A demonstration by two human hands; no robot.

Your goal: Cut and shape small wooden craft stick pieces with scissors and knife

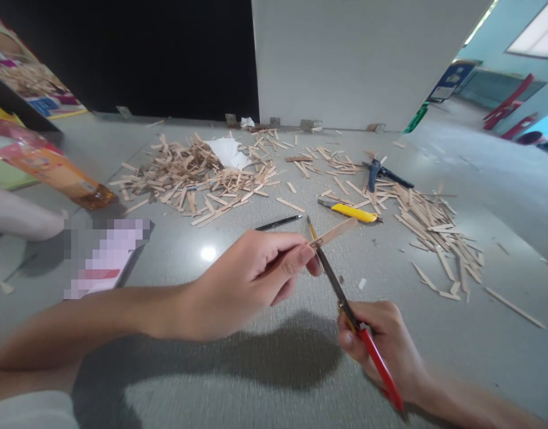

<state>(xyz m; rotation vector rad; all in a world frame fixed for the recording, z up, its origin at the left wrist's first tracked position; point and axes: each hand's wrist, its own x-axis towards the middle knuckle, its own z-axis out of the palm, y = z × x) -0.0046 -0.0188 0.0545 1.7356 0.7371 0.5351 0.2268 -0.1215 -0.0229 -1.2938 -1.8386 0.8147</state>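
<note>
My left hand (247, 280) pinching a wooden stick (334, 232), my right hand (385, 345) gripping a red-handled cutter (345, 304) (blade crossing the stick), bare floor (278, 369) beneath, stick piles (193, 173) well beyond

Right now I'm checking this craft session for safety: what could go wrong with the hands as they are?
1. The left hand pinches the wooden stick right where the scissors in the right hand bite; its fingertips could be nicked.
2. A cut-off piece may flick up toward the face.
3. The yellow utility knife lies loose among scattered sticks, easy to bump when reaching.
</note>
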